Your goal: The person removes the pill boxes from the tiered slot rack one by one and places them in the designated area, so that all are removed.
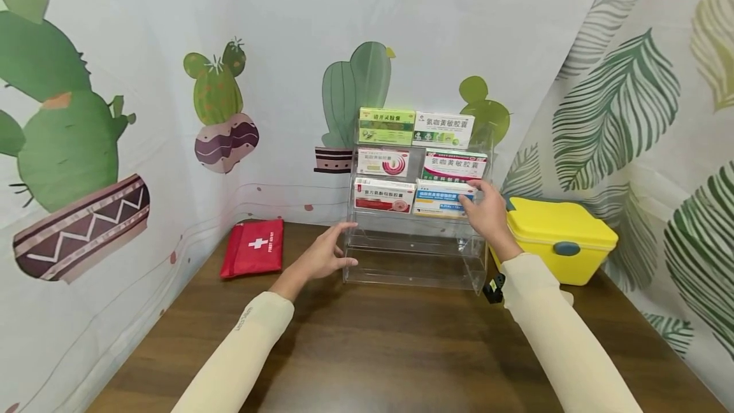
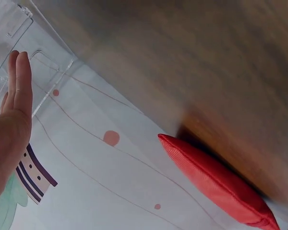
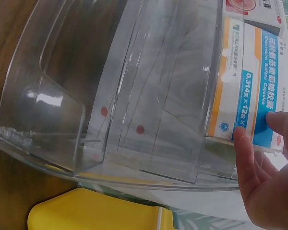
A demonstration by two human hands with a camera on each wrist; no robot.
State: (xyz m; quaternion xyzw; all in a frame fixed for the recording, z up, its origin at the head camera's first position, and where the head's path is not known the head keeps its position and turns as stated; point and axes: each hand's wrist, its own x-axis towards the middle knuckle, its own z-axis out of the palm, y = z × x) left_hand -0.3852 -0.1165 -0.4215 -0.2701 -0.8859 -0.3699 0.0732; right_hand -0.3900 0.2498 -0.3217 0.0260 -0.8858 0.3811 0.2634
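A clear acrylic tiered rack [image 1: 413, 278] stands on the table, holding several medicine boxes in its upper tiers. At its left edge is my left hand [image 1: 321, 252], fingers extended and thumb apart; whether they touch the rack cannot be told. My right hand [image 1: 487, 217] has its thumb and a finger on the right end of the blue-and-white capsule box [image 3: 237, 81]. That box leans in the third tier, beside a red-and-white box [image 1: 383, 196]. Above sit a pink-and-green box [image 1: 453, 164], a white box with a red swirl [image 1: 381, 162], a green box [image 1: 385, 126] and a white-and-green box [image 1: 441, 129].
A red first aid pouch [image 1: 252, 248] lies on the brown table [image 1: 367, 349] to the left. To the right stands a yellow case [image 1: 564, 234] with a grey latch. A small black object [image 1: 494, 288] is beside my right cuff. Printed curtains hang behind.
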